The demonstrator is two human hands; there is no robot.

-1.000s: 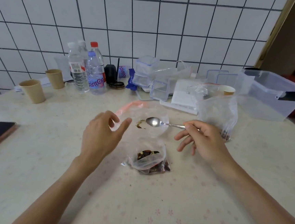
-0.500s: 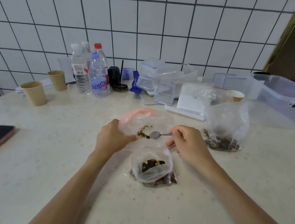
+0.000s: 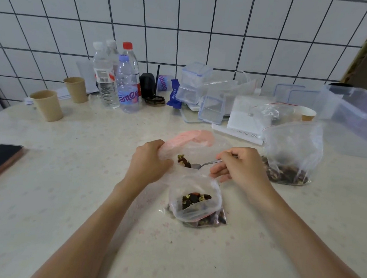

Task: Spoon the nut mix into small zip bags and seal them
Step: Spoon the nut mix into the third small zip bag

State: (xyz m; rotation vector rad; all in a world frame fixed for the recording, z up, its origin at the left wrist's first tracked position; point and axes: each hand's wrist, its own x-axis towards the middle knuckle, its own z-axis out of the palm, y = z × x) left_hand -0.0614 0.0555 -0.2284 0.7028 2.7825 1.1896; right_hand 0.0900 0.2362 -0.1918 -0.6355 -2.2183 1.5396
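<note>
Two open zip bags hold nut mix on table.

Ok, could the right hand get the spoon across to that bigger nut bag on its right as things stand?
Probably yes. The right hand holds the spoon, and the bigger nut bag stands open-topped just beside it, with only bare table between. The spoon would first have to leave the pink-topped bag.
</note>
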